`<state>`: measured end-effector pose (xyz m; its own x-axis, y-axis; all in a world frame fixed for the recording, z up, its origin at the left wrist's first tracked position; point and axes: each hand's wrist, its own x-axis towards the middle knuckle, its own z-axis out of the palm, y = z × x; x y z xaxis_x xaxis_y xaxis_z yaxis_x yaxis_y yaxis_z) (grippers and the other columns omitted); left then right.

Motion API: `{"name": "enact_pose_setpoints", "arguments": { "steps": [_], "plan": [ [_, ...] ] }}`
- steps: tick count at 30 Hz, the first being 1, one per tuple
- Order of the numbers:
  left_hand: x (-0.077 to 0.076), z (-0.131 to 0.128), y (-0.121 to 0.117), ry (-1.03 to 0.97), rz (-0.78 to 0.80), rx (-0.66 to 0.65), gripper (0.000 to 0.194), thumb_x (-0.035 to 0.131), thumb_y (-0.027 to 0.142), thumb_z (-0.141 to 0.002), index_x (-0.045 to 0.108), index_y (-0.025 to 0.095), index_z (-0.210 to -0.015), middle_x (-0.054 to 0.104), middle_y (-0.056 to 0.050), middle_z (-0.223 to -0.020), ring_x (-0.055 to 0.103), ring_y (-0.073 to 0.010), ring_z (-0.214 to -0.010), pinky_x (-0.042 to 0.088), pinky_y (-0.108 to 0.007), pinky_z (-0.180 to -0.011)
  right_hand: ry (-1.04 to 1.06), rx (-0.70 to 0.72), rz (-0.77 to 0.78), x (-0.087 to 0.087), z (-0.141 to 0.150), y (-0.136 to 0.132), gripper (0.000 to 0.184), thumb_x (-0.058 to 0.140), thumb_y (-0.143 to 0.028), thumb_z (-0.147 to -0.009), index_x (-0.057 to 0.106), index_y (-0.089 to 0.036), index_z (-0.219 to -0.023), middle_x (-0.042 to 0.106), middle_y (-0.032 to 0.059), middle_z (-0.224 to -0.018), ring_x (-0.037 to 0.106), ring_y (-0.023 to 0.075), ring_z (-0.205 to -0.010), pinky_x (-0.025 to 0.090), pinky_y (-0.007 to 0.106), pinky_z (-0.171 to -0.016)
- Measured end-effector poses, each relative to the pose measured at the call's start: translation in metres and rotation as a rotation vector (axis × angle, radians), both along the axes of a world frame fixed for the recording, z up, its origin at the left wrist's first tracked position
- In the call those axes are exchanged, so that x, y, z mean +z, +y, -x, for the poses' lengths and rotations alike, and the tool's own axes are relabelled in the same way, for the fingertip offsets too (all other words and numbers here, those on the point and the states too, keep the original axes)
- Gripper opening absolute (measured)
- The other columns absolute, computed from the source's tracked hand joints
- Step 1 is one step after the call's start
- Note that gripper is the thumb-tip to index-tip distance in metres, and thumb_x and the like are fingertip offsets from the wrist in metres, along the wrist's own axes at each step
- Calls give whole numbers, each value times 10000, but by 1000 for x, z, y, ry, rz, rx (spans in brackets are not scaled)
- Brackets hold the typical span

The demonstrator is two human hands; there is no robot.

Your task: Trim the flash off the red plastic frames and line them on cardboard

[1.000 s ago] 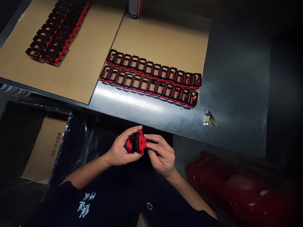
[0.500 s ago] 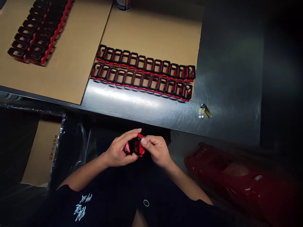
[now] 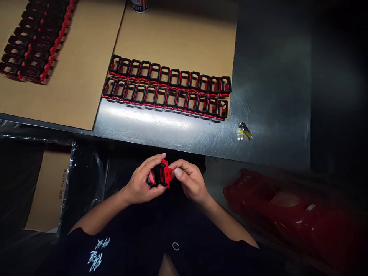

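Observation:
Below the table's front edge, over my lap, both hands grip one small red and black plastic part [image 3: 163,177]. My left hand [image 3: 142,183] wraps round its left side with the thumb underneath. My right hand [image 3: 189,183] pinches its right end with curled fingers. On the cardboard sheet [image 3: 184,42] lie two long rows of the same black and red frames [image 3: 168,92], side by side. A further batch of frames [image 3: 31,42] lies on a second cardboard sheet at the far left.
The metal table [image 3: 172,130] has a bare shiny strip along its front edge. A small yellow and silver object [image 3: 243,132] lies right of the rows. A spray can [image 3: 140,5] stands at the back. A red plastic crate [image 3: 287,214] is at lower right, and a plastic-lined carton [image 3: 54,184] at lower left.
My right hand's fingers have curled in from lying along the part to pinching its end. The part has turned slightly. The whole view has shifted left as my head moved.

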<state>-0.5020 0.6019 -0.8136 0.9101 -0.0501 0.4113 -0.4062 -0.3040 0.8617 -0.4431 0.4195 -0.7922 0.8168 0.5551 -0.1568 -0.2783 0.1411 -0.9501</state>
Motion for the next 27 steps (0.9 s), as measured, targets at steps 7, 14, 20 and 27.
{"name": "enact_pose_setpoints", "arguments": {
  "steps": [7, 14, 20, 27],
  "plan": [
    [1, 5, 1, -62, -179, -4, 913, 714, 153, -780, 268, 228, -1574, 626, -174, -1382, 654, -273, -1245, 612, -417, -982, 34, -129, 141, 0, -6, 7, 507, 655, -597, -953, 646, -165, -687, 588, 8, -573, 548, 124, -514, 490, 230, -541],
    [9, 7, 4, -137, -356, 24, 1067, 678, 128, -809, -12, 117, -1624, 609, -267, -1378, 679, -294, -1206, 630, -409, -898, 72, 78, -20, 1, -4, -4, 350, 824, -476, -842, 702, -175, -975, 693, 36, -836, 646, 149, -692, 556, 244, -643],
    [15, 7, 2, 25, -175, -29, 1119, 738, 224, -797, -8, 217, -1630, 603, -224, -1402, 725, -156, -787, 628, -305, -743, 147, 88, -15, 5, -1, -4, 377, 825, -507, -831, 669, -168, -885, 658, 10, -721, 611, 135, -590, 535, 236, -565],
    [12, 8, 3, 208, -4, -96, 1052, 812, 315, -764, 198, 281, -1618, 607, -159, -1358, 708, -185, -874, 626, -348, -815, 127, 101, 42, 2, 0, 4, 456, 743, -601, -889, 656, -161, -811, 638, 6, -646, 580, 129, -532, 529, 240, -535]
  ]
}}
